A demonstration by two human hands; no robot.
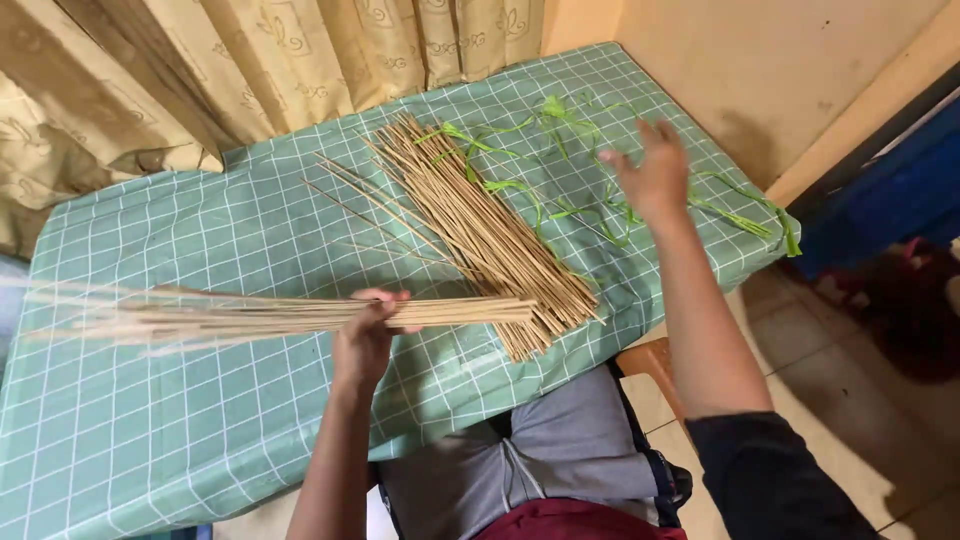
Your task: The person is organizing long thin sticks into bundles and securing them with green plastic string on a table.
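Note:
My left hand [366, 335] grips a bundle of thin tan sticks [250, 316], held level above the table with its long end pointing left and blurred. A larger pile of the same sticks [470, 225] lies diagonally on the green checked tablecloth [200, 420]. My right hand [652, 175] hovers open, fingers spread, over the far right of the table, just above several green leaf strips [560, 125] scattered there. It holds nothing.
Beige patterned curtains [250, 60] hang behind the table. A tan wall [780, 60] meets the table's right corner. A wooden stool edge [650, 360] shows under me, with tiled floor [830, 380] and a dark blue object [890, 200] to the right.

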